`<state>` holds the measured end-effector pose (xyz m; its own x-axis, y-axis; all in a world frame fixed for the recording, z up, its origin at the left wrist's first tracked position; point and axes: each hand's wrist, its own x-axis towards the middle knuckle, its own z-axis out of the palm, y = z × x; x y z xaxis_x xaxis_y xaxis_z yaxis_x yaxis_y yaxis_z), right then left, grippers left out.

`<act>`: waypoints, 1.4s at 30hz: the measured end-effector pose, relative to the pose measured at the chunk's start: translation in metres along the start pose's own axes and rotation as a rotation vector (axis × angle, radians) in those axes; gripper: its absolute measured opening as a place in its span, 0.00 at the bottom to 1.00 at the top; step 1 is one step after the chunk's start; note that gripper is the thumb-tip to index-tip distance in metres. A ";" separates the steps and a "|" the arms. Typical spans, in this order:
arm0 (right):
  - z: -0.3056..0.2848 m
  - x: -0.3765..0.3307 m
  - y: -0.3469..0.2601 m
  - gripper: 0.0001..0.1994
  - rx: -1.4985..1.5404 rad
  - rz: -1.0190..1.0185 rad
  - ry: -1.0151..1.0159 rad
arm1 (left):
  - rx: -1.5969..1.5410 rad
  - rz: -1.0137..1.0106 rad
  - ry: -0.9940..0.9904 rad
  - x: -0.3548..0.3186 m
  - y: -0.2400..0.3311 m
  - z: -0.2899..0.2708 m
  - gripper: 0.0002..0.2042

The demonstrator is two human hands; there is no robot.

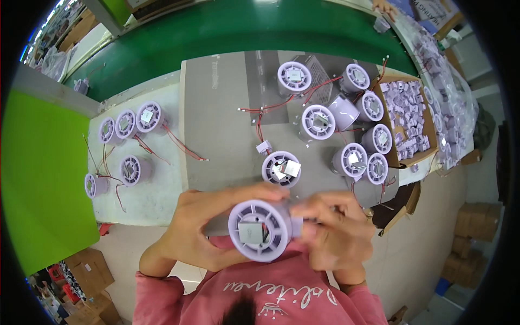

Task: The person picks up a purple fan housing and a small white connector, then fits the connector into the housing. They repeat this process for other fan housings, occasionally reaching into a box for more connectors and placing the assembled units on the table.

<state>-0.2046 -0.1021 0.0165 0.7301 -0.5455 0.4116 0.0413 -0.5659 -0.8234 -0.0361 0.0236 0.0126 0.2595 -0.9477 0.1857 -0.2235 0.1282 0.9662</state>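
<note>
A lilac cylindrical plastic housing (277, 227) is held in front of my chest, its spoked round end facing up. Inside that end sits a pale grey square plate (251, 233). My left hand (197, 225) wraps round the housing from the left, thumb along the far side. At its right side, my right hand (341, 230) is curled in a pinch, blurred by motion, on a small lilac plastic part (297, 226) against the housing wall. Just beyond, another lilac housing (281, 169) stands on the grey board with red wires and a small lilac piece (264, 147) beside it.
Several wired lilac housings (318, 122) stand on the right of the grey board (216, 119). More housings (135, 170) stand on the white surface at left. A cardboard box (431, 130) holds many small lilac parts. A green belt (227, 30) runs behind; another person's hand (384, 6) shows far right.
</note>
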 end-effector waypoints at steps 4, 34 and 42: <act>-0.023 0.028 0.028 0.20 -0.108 -0.361 -0.028 | 0.168 0.036 0.022 0.018 0.020 -0.012 0.32; -0.208 0.050 0.168 0.14 -0.462 0.424 -0.067 | 1.305 0.093 -0.112 0.410 -0.143 -0.111 0.36; -0.201 0.046 0.166 0.21 -0.412 0.393 0.092 | 1.110 0.137 -0.192 0.615 -0.092 0.125 0.34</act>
<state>-0.3016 -0.3454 -0.0228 0.5734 -0.8049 0.1527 -0.5041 -0.4936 -0.7087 0.0269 -0.6073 0.0151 0.0417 -0.9871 0.1543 -0.9733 -0.0052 0.2296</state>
